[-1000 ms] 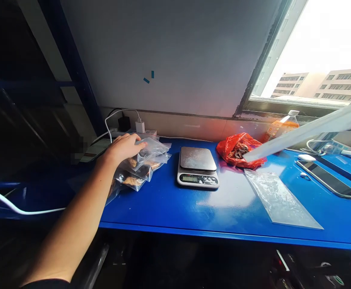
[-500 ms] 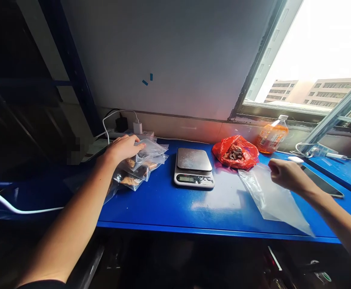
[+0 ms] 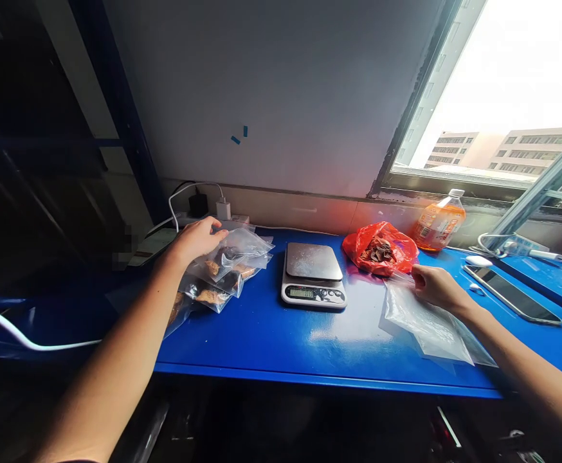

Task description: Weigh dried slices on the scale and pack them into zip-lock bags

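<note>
- Left hand (image 3: 198,239) spread flat, grip open, steadying the stack of filled bags (image 3: 227,267) near surface's (image 3: 271,334) back-left corner.
- Right hand (image 3: 435,287) pinching empty clear bag's (image 3: 426,321) mouth near front-right edge, beside scale (image 3: 314,276).

— Anything legible here?

— Hardly. The kitchen scale (image 3: 314,275) has a small lit display on its front with dark digits, but they are too small to make out.

— And the bottle (image 3: 438,222) by the window?

— It carries an orange label with some print; none of it can be read.

— The phone (image 3: 512,294)?

— Its screen is dark, nothing on it. The red bag (image 3: 380,248) shows no readable print either.
</note>
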A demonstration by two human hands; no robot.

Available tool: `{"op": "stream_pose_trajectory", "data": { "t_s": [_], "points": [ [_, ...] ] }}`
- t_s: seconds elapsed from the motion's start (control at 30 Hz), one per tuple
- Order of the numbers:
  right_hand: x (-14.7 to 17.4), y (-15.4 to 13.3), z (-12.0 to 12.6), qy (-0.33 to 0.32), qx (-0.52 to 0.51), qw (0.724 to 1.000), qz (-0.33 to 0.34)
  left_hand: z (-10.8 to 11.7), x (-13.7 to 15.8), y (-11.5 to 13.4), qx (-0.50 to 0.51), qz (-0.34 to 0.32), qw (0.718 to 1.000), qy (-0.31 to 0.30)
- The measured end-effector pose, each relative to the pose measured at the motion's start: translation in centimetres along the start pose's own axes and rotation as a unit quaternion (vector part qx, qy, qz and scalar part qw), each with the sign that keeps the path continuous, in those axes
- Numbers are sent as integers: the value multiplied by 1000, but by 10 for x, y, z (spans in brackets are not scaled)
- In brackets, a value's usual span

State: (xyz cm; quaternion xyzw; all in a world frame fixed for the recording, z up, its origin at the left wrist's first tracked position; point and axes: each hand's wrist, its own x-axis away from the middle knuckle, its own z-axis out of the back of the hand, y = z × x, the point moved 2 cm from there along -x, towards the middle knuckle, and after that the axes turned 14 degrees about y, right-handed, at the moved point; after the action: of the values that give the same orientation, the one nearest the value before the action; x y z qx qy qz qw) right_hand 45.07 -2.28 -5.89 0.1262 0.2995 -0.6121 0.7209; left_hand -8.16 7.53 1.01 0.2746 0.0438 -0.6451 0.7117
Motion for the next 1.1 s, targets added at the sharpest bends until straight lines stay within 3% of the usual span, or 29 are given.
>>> {"op": "stream_pose_trajectory", "data": {
  "t_s": [0.23,0.33,0.47,0.57,0.63,0.7,0.8,0.9,1.1],
  "points": [
    [-9,12,1,21,-12,999,26,5,4,-1,21,-3,999,44],
    [-21,0,15,87,9,995,48,14,9,8,47,-39,995,75],
    [-39,-63,36,200,23,977,75,22,27,39,152,-126,973,117],
    [-50,-130,35,211,-49,972,85,23,46,65,242,-154,951,117],
    [-57,-170,26,206,-162,965,24,21,58,76,260,-160,945,120],
    [-60,-203,10,133,-345,928,-49,19,66,82,265,-167,940,135],
    [-57,-236,-12,-11,-544,827,-142,14,70,83,267,-187,932,160],
    [-47,-246,-23,-87,-608,766,-189,8,71,84,268,-225,921,170],
    [-34,-239,-29,-126,-721,646,-215,3,75,89,284,-269,905,167]
  ]
}}
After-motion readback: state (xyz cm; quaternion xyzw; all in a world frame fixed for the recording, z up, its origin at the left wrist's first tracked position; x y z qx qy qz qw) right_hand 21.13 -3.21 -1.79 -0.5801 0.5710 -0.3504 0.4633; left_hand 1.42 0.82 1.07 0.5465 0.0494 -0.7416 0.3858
